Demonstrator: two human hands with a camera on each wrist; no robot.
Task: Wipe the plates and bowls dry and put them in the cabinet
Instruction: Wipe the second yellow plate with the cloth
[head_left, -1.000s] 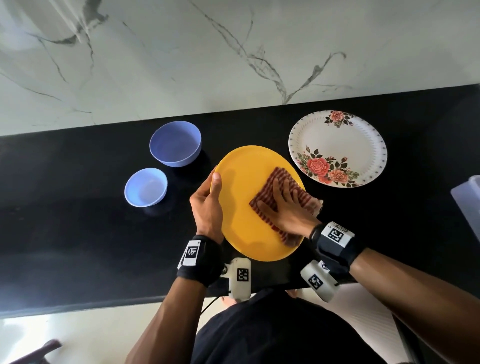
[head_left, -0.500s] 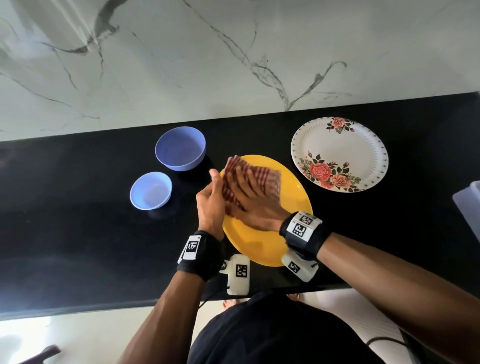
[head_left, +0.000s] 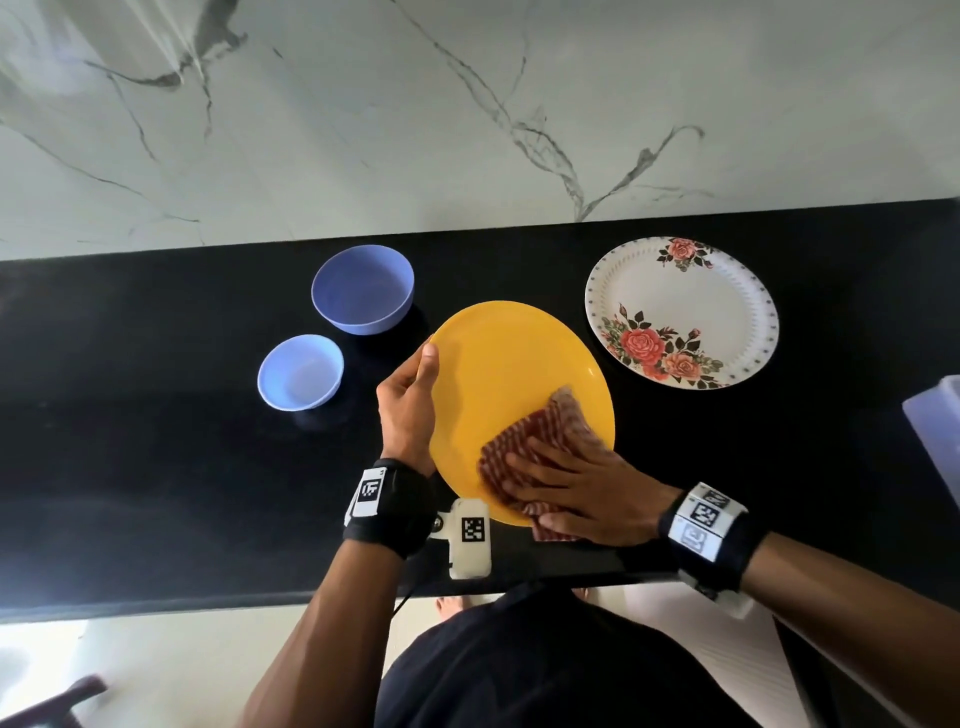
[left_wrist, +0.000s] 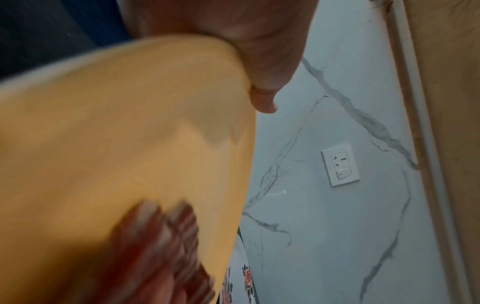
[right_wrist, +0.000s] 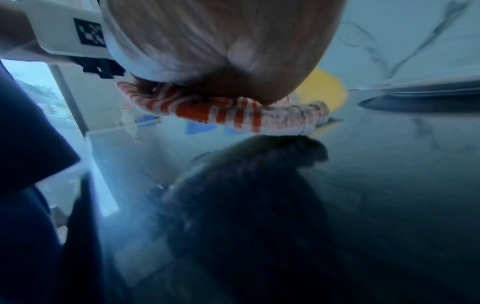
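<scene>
A yellow plate is held tilted over the black counter. My left hand grips its left rim, thumb on the top face; the plate fills the left wrist view under my thumb. My right hand presses a red-and-white checked cloth flat against the plate's near right part, fingers spread. The cloth shows under my palm in the right wrist view. A floral white plate lies to the right. Two blue bowls, the larger and the smaller, stand to the left.
A marble wall rises behind the counter, with a socket on it. A pale translucent container sits at the counter's right edge. The counter's front edge runs just below my wrists.
My right hand slid the cloth from the plate's upper left, beside my left thumb, down to its near right part. The left hand kept its grip on the rim.
</scene>
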